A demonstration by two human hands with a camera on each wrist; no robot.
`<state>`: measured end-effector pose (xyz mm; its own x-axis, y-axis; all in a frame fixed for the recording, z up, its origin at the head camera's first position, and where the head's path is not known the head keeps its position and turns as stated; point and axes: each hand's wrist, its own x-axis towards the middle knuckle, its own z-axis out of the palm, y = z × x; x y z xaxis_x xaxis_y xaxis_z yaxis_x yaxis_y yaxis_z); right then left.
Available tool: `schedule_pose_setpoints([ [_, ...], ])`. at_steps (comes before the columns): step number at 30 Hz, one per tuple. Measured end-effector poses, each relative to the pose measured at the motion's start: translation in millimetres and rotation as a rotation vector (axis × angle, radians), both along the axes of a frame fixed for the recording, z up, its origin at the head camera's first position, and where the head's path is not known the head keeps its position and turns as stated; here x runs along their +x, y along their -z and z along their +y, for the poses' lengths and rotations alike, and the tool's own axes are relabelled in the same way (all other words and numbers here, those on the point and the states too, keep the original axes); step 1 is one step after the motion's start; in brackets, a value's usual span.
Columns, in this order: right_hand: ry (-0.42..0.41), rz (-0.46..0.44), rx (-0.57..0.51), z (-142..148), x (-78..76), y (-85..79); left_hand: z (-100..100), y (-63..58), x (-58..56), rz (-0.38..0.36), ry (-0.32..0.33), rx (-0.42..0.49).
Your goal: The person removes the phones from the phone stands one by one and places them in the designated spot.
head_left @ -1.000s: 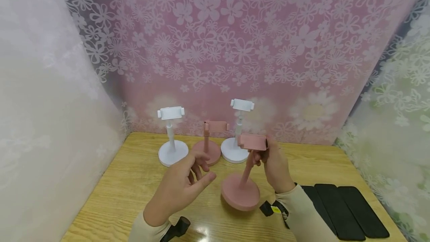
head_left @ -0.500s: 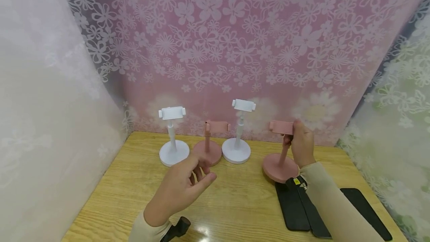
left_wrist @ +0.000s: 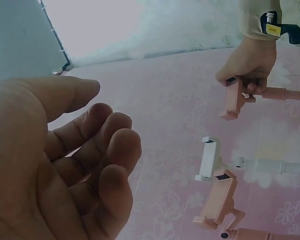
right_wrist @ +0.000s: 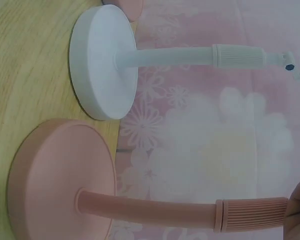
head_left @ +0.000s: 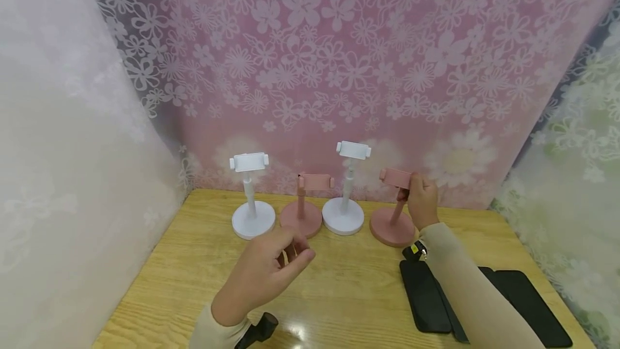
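At the right end of a row of phone stands, my right hand [head_left: 423,202] grips a pink phone stand [head_left: 393,226] by its clamp head. Its round base [right_wrist: 65,180] sits at the tabletop in the right wrist view. Left of it stand a tall white phone stand [head_left: 343,214], another pink phone stand [head_left: 301,218] and a second white phone stand [head_left: 253,218]. My left hand [head_left: 266,273] hovers in front of them, fingers loosely curled around nothing, overlapping the left pink base's front edge in the head view.
Several flat black phone-shaped slabs [head_left: 426,298] lie at the front right of the wooden table [head_left: 339,295], partly under my right forearm. A pink flowered cloth [head_left: 300,69] hangs behind the row, with pale cloths [head_left: 87,149] at both sides.
My right hand has carried the pink stand right and back, then slightly left, and lowered it into line beside the tall white stand. The left hand has barely moved.
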<state>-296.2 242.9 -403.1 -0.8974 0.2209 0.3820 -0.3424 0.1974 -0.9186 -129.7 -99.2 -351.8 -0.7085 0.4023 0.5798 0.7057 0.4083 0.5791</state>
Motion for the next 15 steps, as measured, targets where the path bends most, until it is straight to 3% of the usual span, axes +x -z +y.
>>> schedule_pose_setpoints([
  [9,-0.079,0.014,0.046,-2,0.3,-1.3,1,0.5,-2.8,-0.010,0.004,-0.038],
  [15,-0.266,-0.033,0.083,8,-9.0,1.3,5,2.1,-7.7,-0.013,0.024,-0.042],
])
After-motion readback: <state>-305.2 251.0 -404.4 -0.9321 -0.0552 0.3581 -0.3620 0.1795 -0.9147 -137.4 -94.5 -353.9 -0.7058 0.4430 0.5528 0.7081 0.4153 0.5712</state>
